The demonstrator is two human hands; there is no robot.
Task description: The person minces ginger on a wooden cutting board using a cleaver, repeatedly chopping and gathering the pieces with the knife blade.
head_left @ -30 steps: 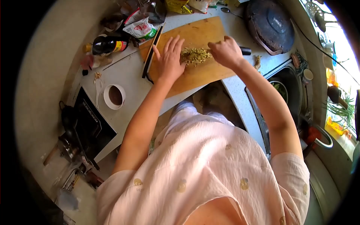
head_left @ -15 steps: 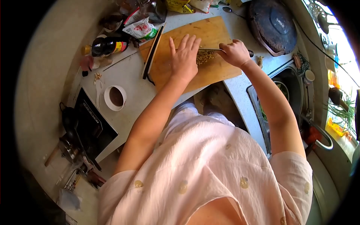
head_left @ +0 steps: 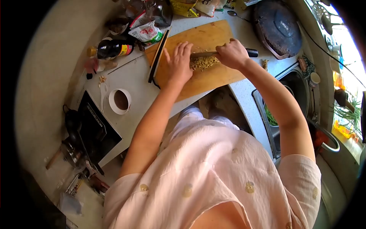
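My right hand (head_left: 231, 54) is closed on a kitchen knife (head_left: 203, 54), its black handle sticking out to the right. The blade points left, just above a pile of finely chopped yellowish-brown bits (head_left: 206, 63). At the blade's tip end is my left hand (head_left: 180, 64), thumb apart from its fingers, holding nothing that I can see. Whether its fingertips touch the blade is hard to make out. Both hands are over a wooden cutting board (head_left: 213, 32). A pair of long chopsticks and a black strip (head_left: 157, 59) lie along the board's left edge.
To the left are a dark sauce bottle (head_left: 110, 49), a white cup of brown liquid (head_left: 120, 101), a white spoon (head_left: 103, 91) and a black cooktop (head_left: 97, 131). A round dark pan (head_left: 278, 28) stands back right, above the sink (head_left: 301, 86) holding greens. Food bags (head_left: 146, 33) line the back.
The knife has shifted towards me and left, turning its blade more upright to view. My left hand has drawn its fingers in and moved slightly left and down. The view shifted a little.
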